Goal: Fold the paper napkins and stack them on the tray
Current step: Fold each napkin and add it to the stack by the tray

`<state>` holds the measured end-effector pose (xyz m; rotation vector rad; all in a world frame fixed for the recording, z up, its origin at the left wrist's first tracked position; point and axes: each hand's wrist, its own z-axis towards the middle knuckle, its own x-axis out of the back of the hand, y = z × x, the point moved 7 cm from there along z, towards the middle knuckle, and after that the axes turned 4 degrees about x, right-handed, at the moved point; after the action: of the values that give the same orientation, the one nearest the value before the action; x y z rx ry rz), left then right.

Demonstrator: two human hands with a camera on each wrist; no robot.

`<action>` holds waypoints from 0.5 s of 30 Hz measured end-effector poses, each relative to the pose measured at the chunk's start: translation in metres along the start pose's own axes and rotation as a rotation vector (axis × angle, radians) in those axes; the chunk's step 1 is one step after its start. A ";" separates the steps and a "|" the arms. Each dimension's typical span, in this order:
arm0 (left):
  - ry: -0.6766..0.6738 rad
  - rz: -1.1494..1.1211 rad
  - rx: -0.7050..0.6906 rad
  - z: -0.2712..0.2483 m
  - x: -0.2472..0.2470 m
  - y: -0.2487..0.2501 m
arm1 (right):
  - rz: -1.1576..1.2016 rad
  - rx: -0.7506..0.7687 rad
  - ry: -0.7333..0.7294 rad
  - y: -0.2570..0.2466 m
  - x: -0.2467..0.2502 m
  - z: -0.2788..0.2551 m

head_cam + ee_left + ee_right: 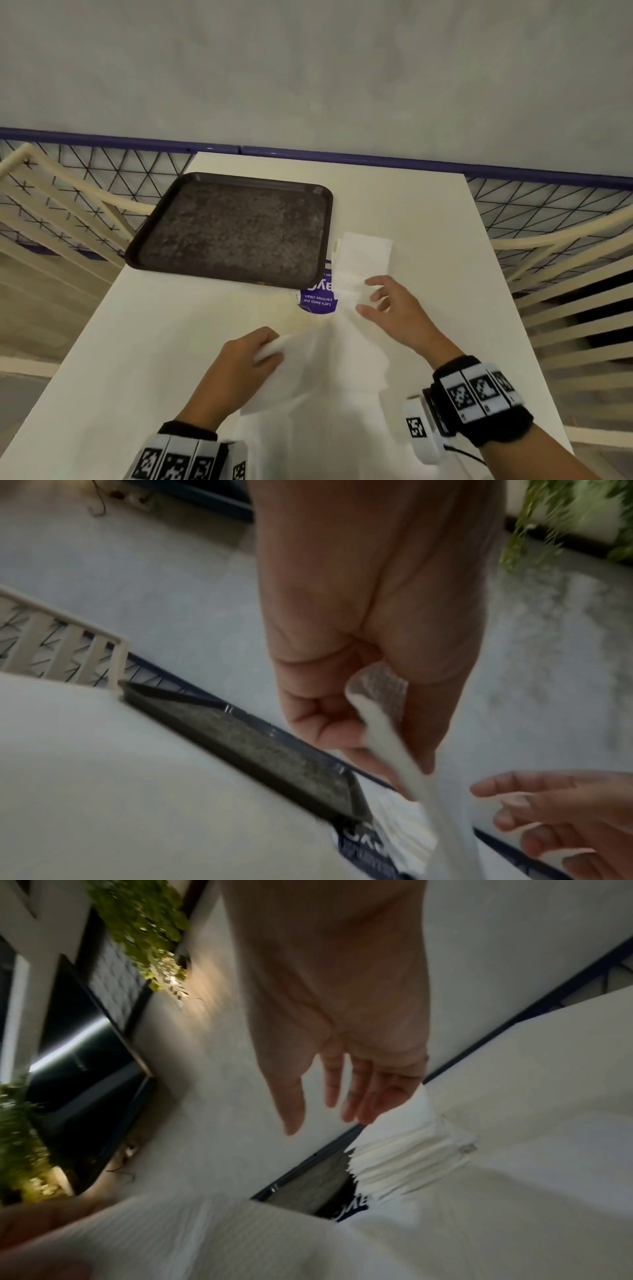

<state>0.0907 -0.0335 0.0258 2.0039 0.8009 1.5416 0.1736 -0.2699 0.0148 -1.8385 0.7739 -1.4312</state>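
A dark brown tray (150, 236) lies bare on the far left of the white table (428, 212). To its right sits a pile of white paper napkins (364, 255). My left hand (250, 356) pinches the corner of one unfolded napkin (329, 363), which hangs lifted above the table's middle; the pinch shows close in the left wrist view, napkin edge (383, 729) between thumb and fingers. My right hand (380, 299) hovers with fingers spread and straight beside the napkin's far side, near the pile (407, 1161), holding nothing.
A purple round sticker (317, 299) with white text lies on the table between the tray and the pile. Cream chair backs (561, 308) and a black wire mesh fence (102, 164) flank the table. A grey wall rises behind.
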 end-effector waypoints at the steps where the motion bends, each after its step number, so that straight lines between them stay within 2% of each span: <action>1: 0.004 0.009 -0.032 -0.002 0.003 0.004 | -0.028 0.072 -0.086 -0.011 -0.009 -0.008; 4: 0.036 0.068 -0.124 -0.009 0.010 0.017 | -0.144 0.301 -0.303 -0.042 -0.034 -0.034; 7: 0.087 0.047 -0.217 -0.024 0.018 0.039 | -0.240 0.416 -0.322 -0.060 -0.043 -0.054; 10: 0.158 -0.082 -0.262 -0.039 0.029 0.057 | -0.125 0.351 -0.272 -0.064 -0.037 -0.064; 13: 0.366 -0.286 -0.214 -0.053 0.045 0.055 | 0.068 0.273 -0.154 -0.059 -0.018 -0.071; 15: 0.471 -0.477 -0.118 -0.058 0.049 0.041 | 0.313 0.190 -0.098 -0.051 -0.007 -0.075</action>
<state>0.0508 -0.0269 0.1023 1.2480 1.2282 1.7250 0.1013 -0.2449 0.0647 -1.5532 0.8061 -1.1636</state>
